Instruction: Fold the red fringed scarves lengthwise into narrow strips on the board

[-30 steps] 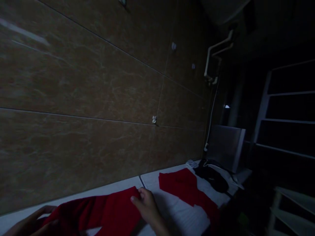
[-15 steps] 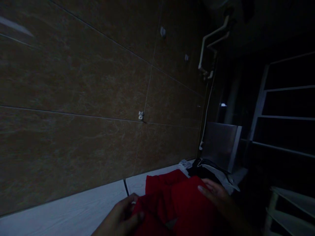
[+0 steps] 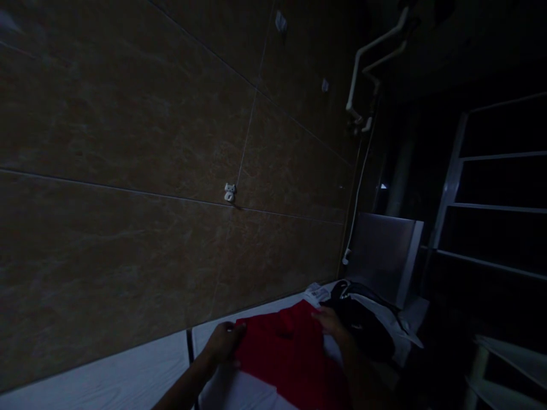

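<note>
A red garment [image 3: 286, 347] lies spread over the white surface near the bottom of the head view; its exact kind is hard to make out in the dim light. At its left edge, my left hand [image 3: 224, 343] pinches the fabric between thumb and fingers. My right hand [image 3: 331, 323] holds the garment's far right edge, with the forearm passing over its right side. The lower part of the cloth runs toward the bottom of the frame.
A black bag [image 3: 361, 324] and a pale crumpled packet [image 3: 317, 292] sit just beyond the garment. Behind them stands a metallic box [image 3: 382, 253]. A brown tiled wall [image 3: 149, 256] borders the white surface [image 3: 141, 367]. A pale rack [image 3: 481, 364] is at lower right.
Both hands have moved toward the wall and carried the red garment, which now lies flatter. My right hand has shifted left to its far edge. The view has turned slightly.
</note>
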Demonstrator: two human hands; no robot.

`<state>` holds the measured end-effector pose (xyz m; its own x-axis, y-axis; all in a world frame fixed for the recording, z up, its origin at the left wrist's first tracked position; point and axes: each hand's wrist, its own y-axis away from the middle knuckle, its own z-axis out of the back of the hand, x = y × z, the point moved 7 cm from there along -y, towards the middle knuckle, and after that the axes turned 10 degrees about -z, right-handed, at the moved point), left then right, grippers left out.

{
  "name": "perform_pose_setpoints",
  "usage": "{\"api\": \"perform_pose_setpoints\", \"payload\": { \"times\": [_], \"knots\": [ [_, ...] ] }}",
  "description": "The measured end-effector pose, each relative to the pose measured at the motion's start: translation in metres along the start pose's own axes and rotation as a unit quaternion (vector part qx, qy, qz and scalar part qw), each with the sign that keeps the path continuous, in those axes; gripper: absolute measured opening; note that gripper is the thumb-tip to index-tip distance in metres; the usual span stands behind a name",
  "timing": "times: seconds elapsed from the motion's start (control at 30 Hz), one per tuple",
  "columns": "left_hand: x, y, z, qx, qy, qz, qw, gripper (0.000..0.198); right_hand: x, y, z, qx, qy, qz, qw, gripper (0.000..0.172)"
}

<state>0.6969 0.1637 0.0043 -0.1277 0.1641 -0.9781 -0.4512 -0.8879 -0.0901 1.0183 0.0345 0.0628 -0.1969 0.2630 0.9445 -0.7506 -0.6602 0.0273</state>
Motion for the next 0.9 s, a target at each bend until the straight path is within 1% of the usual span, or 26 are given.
{"api": "perform_pose_setpoints", "payload": {
  "times": [0.07, 0.1, 0.17, 0.23, 0.33, 0.4, 0.47, 0.53, 0.6, 0.63, 0.7, 0.77, 0.8, 0.9],
  "knots": [
    [0.01, -0.009, 0.003, 0.005, -0.025, -0.009, 1.0, 0.027, -0.029, -0.011, -0.005, 0.01, 0.003, -0.032, 0.999, 0.027],
    [0.012, -0.013, 0.004, 0.01, -0.038, -0.014, 0.999, 0.026, -0.039, -0.017, -0.004, 0.011, 0.005, -0.043, 0.999, 0.026],
    [0.012, -0.018, 0.005, 0.019, -0.062, -0.024, 0.998, 0.026, -0.048, -0.027, 0.002, 0.004, 0.007, -0.053, 0.999, 0.024],
    [0.008, -0.02, 0.005, 0.024, -0.086, -0.031, 0.996, 0.026, -0.05, -0.033, 0.008, -0.012, 0.016, -0.056, 0.998, 0.022],
    [0.0, -0.019, 0.009, 0.025, -0.116, -0.023, 0.993, 0.03, -0.038, -0.034, 0.017, -0.056, 0.036, -0.044, 0.997, 0.021],
    [-0.005, -0.017, 0.021, 0.03, -0.132, -0.014, 0.991, 0.033, -0.021, -0.029, 0.022, -0.09, 0.042, -0.013, 0.995, 0.02],
    [-0.01, -0.013, 0.043, 0.037, -0.15, -0.015, 0.988, 0.033, 0.001, -0.022, 0.024, -0.111, 0.037, 0.032, 0.993, 0.02],
    [-0.017, -0.006, 0.074, 0.047, -0.169, -0.024, 0.984, 0.029, 0.024, -0.011, 0.015, -0.106, 0.024, 0.086, 0.99, 0.019],
    [-0.023, 0.007, 0.109, 0.057, -0.185, -0.032, 0.981, 0.023, 0.047, 0.005, -0.006, -0.077, 0.005, 0.131, 0.988, 0.023],
    [-0.027, 0.016, 0.127, 0.059, -0.192, -0.035, 0.979, 0.019, 0.058, 0.017, -0.022, -0.055, -0.007, 0.149, 0.987, 0.028],
    [-0.036, 0.039, 0.162, 0.051, -0.208, -0.039, 0.976, 0.015, 0.076, 0.046, -0.064, -0.003, -0.033, 0.171, 0.985, 0.039],
    [-0.043, 0.066, 0.197, 0.031, -0.22, -0.041, 0.974, 0.017, 0.089, 0.084, -0.114, 0.057, -0.057, 0.182, 0.98, 0.046],
    [-0.045, 0.08, 0.216, 0.017, -0.226, -0.04, 0.973, 0.02, 0.093, 0.106, -0.141, 0.09, -0.063, 0.185, 0.977, 0.047],
    [-0.043, 0.126, 0.278, -0.03, -0.257, -0.038, 0.965, 0.026, 0.094, 0.175, -0.228, 0.209, -0.034, 0.187, 0.959, 0.042]
  ]
}}
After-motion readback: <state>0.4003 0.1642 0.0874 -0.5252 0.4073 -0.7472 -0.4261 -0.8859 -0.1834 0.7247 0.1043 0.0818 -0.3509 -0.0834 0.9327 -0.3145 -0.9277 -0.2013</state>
